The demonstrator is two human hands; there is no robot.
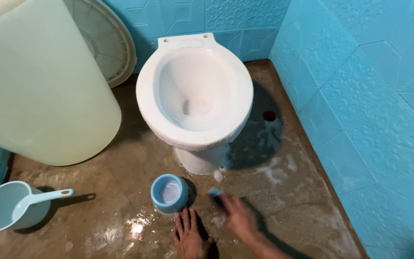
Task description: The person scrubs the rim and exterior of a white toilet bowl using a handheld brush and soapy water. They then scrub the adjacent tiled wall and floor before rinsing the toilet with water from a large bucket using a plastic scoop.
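The right hand [239, 218] grips a small blue scrubbing tool [215, 193] against the wet brown concrete floor [120, 163] while the left hand [188, 235] rests flat and empty beside the small round blue plastic cup [169, 193], suds spread right of the white ceramic toilet bowl [195, 91], the left floor apparently unscrubbed

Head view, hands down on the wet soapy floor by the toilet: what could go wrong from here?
1. The left hand rests flat on the wet, foamy concrete floor; it could slip.
2. The small blue cup stands just ahead of that hand, close to the right hand holding a blue brush; a stroke might knock it over.
3. Suds lie near the floor drain hole and could be pushed into it.
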